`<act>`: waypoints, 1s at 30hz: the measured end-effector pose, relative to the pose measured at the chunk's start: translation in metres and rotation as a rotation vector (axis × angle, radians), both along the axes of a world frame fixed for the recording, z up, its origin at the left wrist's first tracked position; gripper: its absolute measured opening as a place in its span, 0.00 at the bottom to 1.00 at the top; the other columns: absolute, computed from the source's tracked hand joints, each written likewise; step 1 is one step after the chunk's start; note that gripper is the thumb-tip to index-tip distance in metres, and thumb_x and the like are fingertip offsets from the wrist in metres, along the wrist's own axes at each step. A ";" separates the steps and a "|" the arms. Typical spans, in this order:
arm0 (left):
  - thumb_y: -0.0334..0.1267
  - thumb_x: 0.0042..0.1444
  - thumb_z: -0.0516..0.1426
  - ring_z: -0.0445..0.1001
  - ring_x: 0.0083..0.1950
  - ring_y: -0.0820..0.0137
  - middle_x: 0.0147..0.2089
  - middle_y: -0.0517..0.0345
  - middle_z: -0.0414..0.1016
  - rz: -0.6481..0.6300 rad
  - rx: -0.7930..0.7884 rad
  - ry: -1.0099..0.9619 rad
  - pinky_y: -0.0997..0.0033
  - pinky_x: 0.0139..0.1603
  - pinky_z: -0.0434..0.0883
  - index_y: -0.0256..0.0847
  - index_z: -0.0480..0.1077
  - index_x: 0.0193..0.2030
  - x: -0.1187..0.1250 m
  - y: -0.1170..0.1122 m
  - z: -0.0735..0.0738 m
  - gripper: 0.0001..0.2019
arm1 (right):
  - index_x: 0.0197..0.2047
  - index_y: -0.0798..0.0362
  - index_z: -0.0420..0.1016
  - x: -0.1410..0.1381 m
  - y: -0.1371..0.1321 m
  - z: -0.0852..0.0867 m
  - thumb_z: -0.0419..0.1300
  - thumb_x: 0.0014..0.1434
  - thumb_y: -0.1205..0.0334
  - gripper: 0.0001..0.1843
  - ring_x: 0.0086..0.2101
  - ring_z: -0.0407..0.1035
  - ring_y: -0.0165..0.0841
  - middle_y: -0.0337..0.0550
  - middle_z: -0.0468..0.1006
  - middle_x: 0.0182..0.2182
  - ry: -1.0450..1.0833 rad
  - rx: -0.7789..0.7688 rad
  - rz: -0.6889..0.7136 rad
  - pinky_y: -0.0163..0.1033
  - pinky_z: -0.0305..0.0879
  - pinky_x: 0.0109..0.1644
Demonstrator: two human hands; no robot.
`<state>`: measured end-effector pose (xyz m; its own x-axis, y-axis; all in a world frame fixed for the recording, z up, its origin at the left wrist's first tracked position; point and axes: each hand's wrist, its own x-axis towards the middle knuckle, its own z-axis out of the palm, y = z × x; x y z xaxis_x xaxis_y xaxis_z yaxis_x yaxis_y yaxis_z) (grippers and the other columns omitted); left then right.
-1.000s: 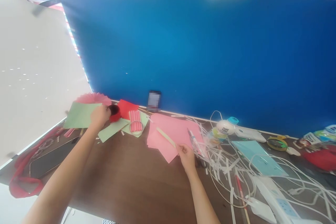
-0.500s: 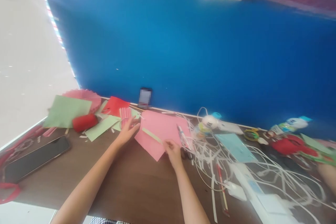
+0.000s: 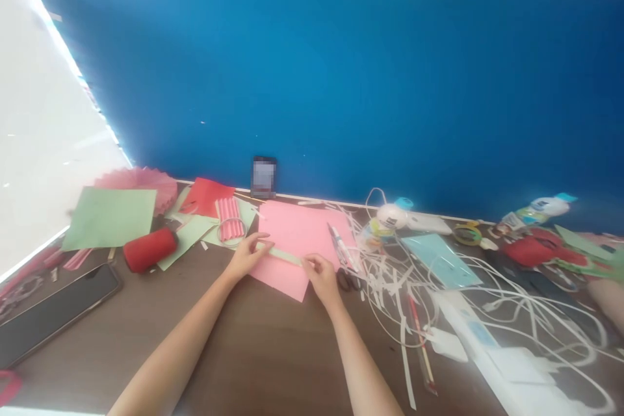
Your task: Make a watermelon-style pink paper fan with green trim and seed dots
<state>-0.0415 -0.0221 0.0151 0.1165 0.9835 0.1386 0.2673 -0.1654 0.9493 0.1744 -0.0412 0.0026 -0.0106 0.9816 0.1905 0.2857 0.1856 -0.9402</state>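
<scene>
Both ends of a narrow pale green paper strip [image 3: 286, 257] are pinched in my hands. My left hand [image 3: 249, 253] has the left end between thumb and fingers, and my right hand [image 3: 319, 273] has the right end. Beneath the strip lies a sheet of pink paper [image 3: 283, 224] on the brown table. A pen [image 3: 342, 244] rests on the sheet's right side. Dark scissor handles [image 3: 348, 279] show beside my right hand; the blades are hidden. A pleated pink paper piece [image 3: 230, 218] lies beyond my left hand.
At left are green paper [image 3: 111, 218], a red cylinder [image 3: 150, 250] and a dark phone [image 3: 58, 315]. White cables and paper strips crowd the right, with a white power strip [image 3: 482, 351] and a glue bottle [image 3: 390, 218]. Another person's arm [image 3: 607, 299] enters at far right.
My left hand has moved right and closed on the strip's free left end. The right hand keeps its pinch. The pink sheet has turned slightly, and the view has shifted.
</scene>
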 end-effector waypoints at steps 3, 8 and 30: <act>0.44 0.54 0.51 0.61 0.57 0.57 0.56 0.46 0.64 0.149 0.254 0.362 0.55 0.56 0.57 0.42 0.62 0.54 -0.024 -0.014 0.033 0.21 | 0.26 0.56 0.72 0.002 0.003 -0.002 0.59 0.47 0.52 0.14 0.31 0.68 0.36 0.44 0.74 0.26 0.021 -0.012 -0.061 0.39 0.64 0.37; 0.39 0.47 0.56 0.45 0.64 0.49 0.62 0.49 0.52 0.411 0.307 1.029 0.39 0.58 0.40 0.51 0.56 0.58 -0.111 -0.050 0.085 0.29 | 0.26 0.56 0.72 0.001 0.007 0.000 0.60 0.46 0.51 0.14 0.32 0.69 0.37 0.44 0.75 0.26 0.033 -0.043 -0.063 0.40 0.64 0.37; 0.45 0.48 0.56 0.51 0.62 0.52 0.61 0.38 0.49 0.810 0.317 0.644 0.51 0.58 0.53 0.38 0.51 0.60 -0.148 -0.050 0.038 0.33 | 0.28 0.56 0.72 0.002 0.004 -0.005 0.60 0.46 0.50 0.16 0.33 0.69 0.39 0.46 0.75 0.27 0.068 -0.065 -0.069 0.41 0.65 0.38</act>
